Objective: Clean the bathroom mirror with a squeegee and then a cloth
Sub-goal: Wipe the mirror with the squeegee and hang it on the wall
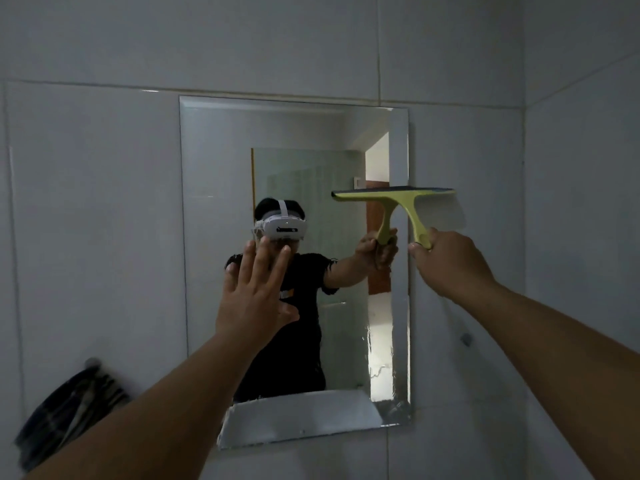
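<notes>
A frameless rectangular mirror [221, 209] hangs on the grey tiled wall. My right hand [446, 261] grips the handle of a yellow-green squeegee [412, 202]. Its blade lies level across the mirror's right edge at about mid height, partly over the wall tile. My left hand [254, 292] is raised flat in front of the glass, fingers spread, holding nothing; whether it touches the mirror is unclear. Wet streaks show along the mirror's lower right strip. A dark striped cloth [69, 407] hangs on the wall at lower left.
A small dark hook or peg [466, 338] sticks out of the wall right of the mirror, under my right forearm. The side wall meets the mirror wall in a corner at far right [524, 168].
</notes>
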